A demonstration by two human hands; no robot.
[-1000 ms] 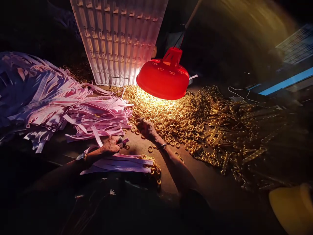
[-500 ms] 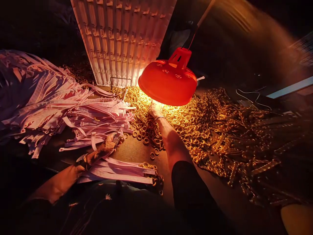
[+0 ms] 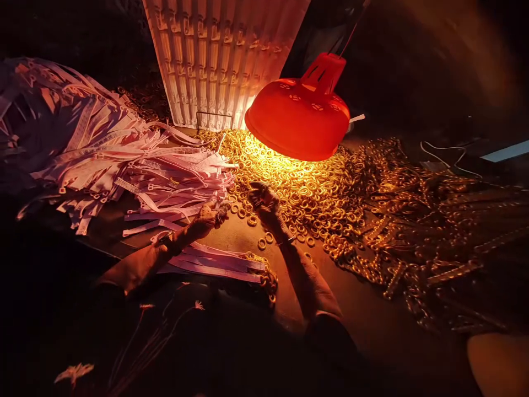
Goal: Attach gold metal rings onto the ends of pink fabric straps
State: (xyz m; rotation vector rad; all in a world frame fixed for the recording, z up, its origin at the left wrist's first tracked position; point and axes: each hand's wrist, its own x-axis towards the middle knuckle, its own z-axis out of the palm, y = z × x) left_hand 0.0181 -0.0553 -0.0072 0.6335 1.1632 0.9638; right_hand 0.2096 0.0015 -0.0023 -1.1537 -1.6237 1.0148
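Note:
My left hand [image 3: 210,216] is closed at the right edge of the heap of pink straps [image 3: 173,171]. A pink strap [image 3: 159,236] curls beside its wrist and seems to run into the fist, though the fingers hide its end. To the right, my right hand [image 3: 265,203] hovers at the near edge of a pile of gold-coloured rings [image 3: 306,190]. Its fingers are curled together in shadow, and what they hold cannot be made out. Below my left forearm lies a bundle of pink straps [image 3: 223,264], with gold rings [image 3: 270,281] at their right ends.
A red lamp shade [image 3: 300,118] hangs low over the rings. Behind it stands a ribbed, pale panel [image 3: 223,60]. Gold chain-like strips [image 3: 413,259] lie on the right. Loose rings [image 3: 264,241] dot the brown tabletop [image 3: 223,234]. A white cord [image 3: 438,151] lies further back.
My right hand has drawn back from under the lamp, out of the ring pile, toward my left hand. The whole view has shifted a little; my left hand stays closed by the straps.

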